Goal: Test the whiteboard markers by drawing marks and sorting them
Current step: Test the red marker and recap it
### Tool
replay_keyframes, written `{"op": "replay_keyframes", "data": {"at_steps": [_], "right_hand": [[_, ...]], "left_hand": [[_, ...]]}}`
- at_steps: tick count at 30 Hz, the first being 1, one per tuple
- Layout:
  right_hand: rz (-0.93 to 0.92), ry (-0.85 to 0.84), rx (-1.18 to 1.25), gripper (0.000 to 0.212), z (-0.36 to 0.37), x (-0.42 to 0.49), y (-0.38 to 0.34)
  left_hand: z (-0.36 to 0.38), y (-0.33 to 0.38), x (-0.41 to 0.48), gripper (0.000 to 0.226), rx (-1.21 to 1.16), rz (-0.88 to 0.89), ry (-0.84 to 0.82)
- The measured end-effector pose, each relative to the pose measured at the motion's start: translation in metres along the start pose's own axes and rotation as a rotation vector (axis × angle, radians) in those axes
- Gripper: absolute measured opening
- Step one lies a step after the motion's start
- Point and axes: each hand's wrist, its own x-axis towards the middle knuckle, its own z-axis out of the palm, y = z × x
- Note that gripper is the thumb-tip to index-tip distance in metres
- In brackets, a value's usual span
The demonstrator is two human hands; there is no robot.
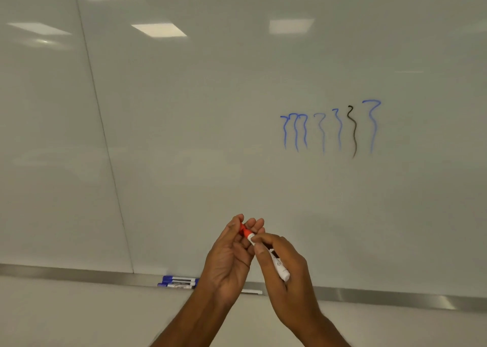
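Both hands meet in front of the whiteboard point(237, 109), low in the view. My right hand point(286, 265) grips the white barrel of a red marker point(279, 266). My left hand point(232, 257) pinches the marker's red cap point(246, 231), which still sits on the barrel's end. Several wavy blue marks point(295, 130) and one black mark point(353, 132) stand on the board at upper right. Blue-capped markers point(179, 282) lie side by side on the metal ledge point(382, 298), just left of my left wrist.
A white marker end point(254, 292) pokes out on the ledge behind my left wrist. A vertical seam point(105, 141) splits the board on the left. Ceiling lights reflect in the glossy surface. A pale wall lies below the ledge.
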Motion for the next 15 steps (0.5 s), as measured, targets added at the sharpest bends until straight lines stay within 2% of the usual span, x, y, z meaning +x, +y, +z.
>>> {"op": "replay_keyframes", "data": {"at_steps": [3,8,15], "right_hand": [[0.031,-0.008,-0.023,0.018,0.023,-0.017,-0.014],[0.062,0.001,-0.045,0.024,0.047,-0.037,-0.035],[0.095,-0.027,-0.066,0.024,0.062,-0.059,-0.037]], "left_hand": [[-0.021,0.016,-0.017,0.026,0.015,-0.035,-0.001],[-0.041,0.031,-0.042,0.022,0.008,-0.094,-0.025],[-0.061,0.028,-0.064,0.019,-0.022,-0.100,0.052]]}}
